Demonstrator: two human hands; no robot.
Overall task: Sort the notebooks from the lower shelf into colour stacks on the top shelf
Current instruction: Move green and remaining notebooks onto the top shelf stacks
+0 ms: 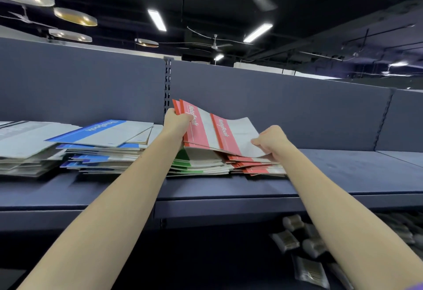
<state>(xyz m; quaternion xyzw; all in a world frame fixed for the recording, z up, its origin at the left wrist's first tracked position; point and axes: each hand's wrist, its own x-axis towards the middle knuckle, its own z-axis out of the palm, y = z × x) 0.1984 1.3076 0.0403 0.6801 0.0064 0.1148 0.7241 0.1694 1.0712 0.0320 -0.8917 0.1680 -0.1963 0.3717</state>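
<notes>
left hand (177, 120) grips the red notebooks (219, 133) at their far corner; right hand (272, 141) pinches the near edge; red stack (256, 166) sits just under

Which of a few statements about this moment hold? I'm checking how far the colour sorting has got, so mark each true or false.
1. Both hands hold red notebooks. True: the left hand grips the far end, the right hand pinches the near corner.
2. The held notebooks hang over the blue stack. False: they are above the green stack and red stack.
3. The green stack lies between the blue and red stacks. True.
4. The notebooks lie flat on the top shelf. False: they are lifted and bent.
</notes>
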